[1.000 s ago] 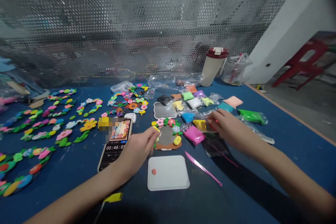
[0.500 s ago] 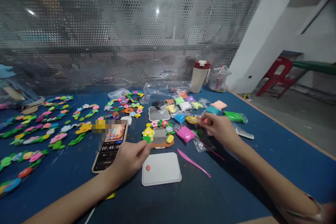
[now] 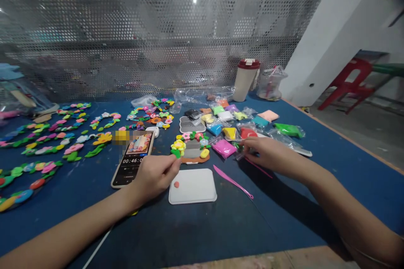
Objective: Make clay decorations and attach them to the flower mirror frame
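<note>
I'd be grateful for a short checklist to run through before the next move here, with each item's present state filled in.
1. Left hand pinching the green clay leaf beside the yellow clay flower: ok.
2. That leaf fixed to the clay-decorated frame: cannot tell.
3. Right hand holding something at the clear plastic bag: cannot tell, its fingers block the view.
4. Orange clay ball on the white plastic board: ok.
5. Pink plastic modeling tool lying free on the blue table mat: ok.
6. Smartphone clear of the left hand: not ok, the hand overlaps its lower right corner.
</note>
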The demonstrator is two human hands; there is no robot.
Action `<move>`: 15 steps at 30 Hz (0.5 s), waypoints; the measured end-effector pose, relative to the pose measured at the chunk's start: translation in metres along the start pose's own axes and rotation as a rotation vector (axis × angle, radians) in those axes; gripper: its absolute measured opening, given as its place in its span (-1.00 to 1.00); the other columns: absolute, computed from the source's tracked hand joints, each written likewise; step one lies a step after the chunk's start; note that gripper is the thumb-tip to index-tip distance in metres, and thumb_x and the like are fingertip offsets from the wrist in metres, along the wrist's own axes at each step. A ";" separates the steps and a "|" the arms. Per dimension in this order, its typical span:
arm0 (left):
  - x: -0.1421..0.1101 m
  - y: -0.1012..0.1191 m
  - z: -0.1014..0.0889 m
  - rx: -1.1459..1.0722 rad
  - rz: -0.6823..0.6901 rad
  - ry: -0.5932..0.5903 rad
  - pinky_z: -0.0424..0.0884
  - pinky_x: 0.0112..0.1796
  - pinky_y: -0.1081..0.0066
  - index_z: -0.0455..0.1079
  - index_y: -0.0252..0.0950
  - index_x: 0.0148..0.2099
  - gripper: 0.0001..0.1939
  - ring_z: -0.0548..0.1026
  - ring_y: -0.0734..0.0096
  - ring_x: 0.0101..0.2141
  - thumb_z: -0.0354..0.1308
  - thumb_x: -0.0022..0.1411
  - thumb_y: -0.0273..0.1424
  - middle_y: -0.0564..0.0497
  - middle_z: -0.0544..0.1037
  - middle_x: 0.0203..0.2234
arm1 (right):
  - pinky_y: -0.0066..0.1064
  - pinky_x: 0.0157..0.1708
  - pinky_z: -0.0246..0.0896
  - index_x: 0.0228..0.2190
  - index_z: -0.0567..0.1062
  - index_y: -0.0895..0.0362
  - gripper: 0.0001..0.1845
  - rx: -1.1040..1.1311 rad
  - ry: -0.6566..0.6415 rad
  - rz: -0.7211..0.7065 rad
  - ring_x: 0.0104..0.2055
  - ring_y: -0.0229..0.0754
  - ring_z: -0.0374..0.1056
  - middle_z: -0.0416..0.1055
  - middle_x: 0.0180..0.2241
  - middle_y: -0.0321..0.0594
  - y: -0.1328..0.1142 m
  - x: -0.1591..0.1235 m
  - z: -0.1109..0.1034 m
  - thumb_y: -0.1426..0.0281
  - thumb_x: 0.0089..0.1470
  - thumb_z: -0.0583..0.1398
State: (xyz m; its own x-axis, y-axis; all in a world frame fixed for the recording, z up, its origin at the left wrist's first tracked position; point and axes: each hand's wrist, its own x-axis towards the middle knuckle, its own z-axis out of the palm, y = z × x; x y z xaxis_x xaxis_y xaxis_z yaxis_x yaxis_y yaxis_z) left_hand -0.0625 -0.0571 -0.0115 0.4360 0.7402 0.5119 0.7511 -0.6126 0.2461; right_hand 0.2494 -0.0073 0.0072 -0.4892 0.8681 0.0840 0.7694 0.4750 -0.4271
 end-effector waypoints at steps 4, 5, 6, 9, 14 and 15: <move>0.002 0.003 -0.006 -0.050 -0.038 0.016 0.07 -0.58 0.48 0.28 -0.28 -0.59 -0.61 0.24 0.53 -0.69 -0.10 0.26 -0.36 0.12 0.27 -0.77 | -0.39 -0.50 0.02 -0.55 0.39 0.10 -0.77 0.109 0.229 0.060 -0.51 -0.20 0.22 0.37 -0.55 -0.25 0.004 -0.003 -0.013 0.24 0.03 0.18; 0.004 0.005 -0.008 -0.071 -0.059 0.027 0.07 -0.57 0.47 0.28 -0.28 -0.59 -0.62 0.23 0.53 -0.69 -0.10 0.26 -0.35 0.13 0.26 -0.77 | -0.38 -0.49 0.01 -0.53 0.39 0.11 -0.75 0.151 0.308 0.079 -0.50 -0.20 0.20 0.36 -0.55 -0.24 0.005 -0.004 -0.018 0.21 0.04 0.17; 0.007 0.008 -0.010 -0.096 -0.081 0.039 0.08 -0.57 0.47 0.26 -0.28 -0.60 -0.63 0.22 0.52 -0.68 -0.09 0.25 -0.35 0.13 0.24 -0.77 | -0.36 -0.48 0.01 -0.50 0.40 0.11 -0.74 0.201 0.387 0.096 -0.49 -0.19 0.20 0.35 -0.54 -0.23 0.004 -0.004 -0.021 0.18 0.05 0.16; 0.020 0.023 -0.016 -0.201 -0.165 0.067 0.15 -0.51 0.48 0.28 -0.29 -0.53 -0.64 0.27 0.50 -0.62 -0.09 0.28 -0.32 0.13 0.28 -0.72 | -0.34 -0.43 0.08 -0.42 0.40 0.13 -0.69 0.419 0.497 0.089 -0.44 -0.19 0.23 0.35 -0.49 -0.21 -0.009 0.000 -0.021 0.12 0.05 0.14; 0.037 0.050 -0.008 -0.481 -0.199 -0.055 0.37 -0.38 0.49 0.32 -0.27 -0.05 -0.65 0.49 0.39 -0.28 0.11 0.19 -0.18 -0.01 0.53 -0.21 | -0.36 -0.43 0.24 -0.41 0.43 0.15 -0.68 0.768 0.253 -0.045 -0.44 -0.22 0.34 0.42 -0.45 -0.21 -0.054 0.016 0.013 0.12 0.02 0.16; 0.038 0.051 -0.004 -0.522 -0.204 -0.082 0.38 -0.42 0.50 0.33 -0.27 -0.08 -0.68 0.51 0.39 -0.31 0.07 0.22 -0.18 -0.01 0.55 -0.25 | -0.38 -0.46 0.24 -0.41 0.43 0.16 -0.69 0.808 0.206 -0.064 -0.46 -0.24 0.34 0.42 -0.46 -0.22 -0.061 0.019 0.020 0.14 0.01 0.17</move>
State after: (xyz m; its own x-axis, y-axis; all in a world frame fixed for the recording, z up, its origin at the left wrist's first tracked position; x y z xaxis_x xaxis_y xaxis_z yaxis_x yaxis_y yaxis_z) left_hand -0.0097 -0.0619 0.0240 0.3601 0.8644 0.3510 0.4887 -0.4953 0.7183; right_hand 0.1846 -0.0226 0.0171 -0.3766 0.8894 0.2591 0.1734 0.3425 -0.9234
